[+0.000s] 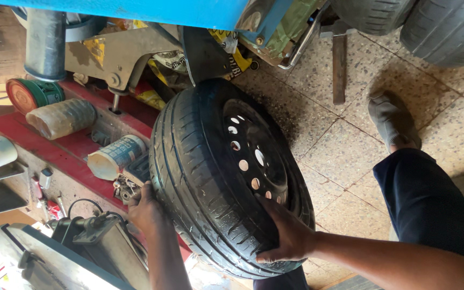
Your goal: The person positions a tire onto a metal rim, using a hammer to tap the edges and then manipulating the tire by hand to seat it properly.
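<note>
Both forearms reach up from the bottom edge to a black tyre on its steel wheel point(226, 177), which stands tilted on its tread between a red machine base point(65, 147) and the speckled tiled floor point(339, 145). On the outer sidewall, the right hand point(285, 236) lies flat, fingers spread and pressed against the rubber. At the tread's far side, the left hand point(146, 209) presses against the tyre; its fingers are mostly hidden, so whether they curl or lie open cannot be told. Cylindrical tubs point(115, 156) lie along the red base. A grey shoe point(392, 121) rests on the floor, with more tyres point(441, 27) beyond.
</note>
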